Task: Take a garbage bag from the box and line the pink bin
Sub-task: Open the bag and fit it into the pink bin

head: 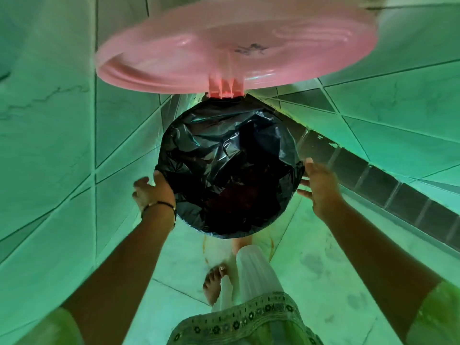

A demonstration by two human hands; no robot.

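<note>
From the head camera, looking steeply down, a round bin is seen from above, its mouth fully covered by a crinkled black garbage bag [229, 170] that is folded over the rim and sags into the dark interior. The pink bin's own wall is hidden beneath the plastic; only its pink lid [236, 46] is visible, swung up and open at the far side on a pink hinge [225, 89]. The bin stands on a pale tiled floor [323, 282], close to tiled walls with a dark tile strip along the right.

The left hand [153, 191] is placed against the left edge of the bag, fingers curled over the plastic at the rim; a thin dark bracelet [159, 206] is worn on that wrist. The right hand [319, 188] is held just beside the right edge, fingers spread and loose, gripping nothing. Bare feet [212, 285] and a patterned garment hem [249, 317] are seen below.
</note>
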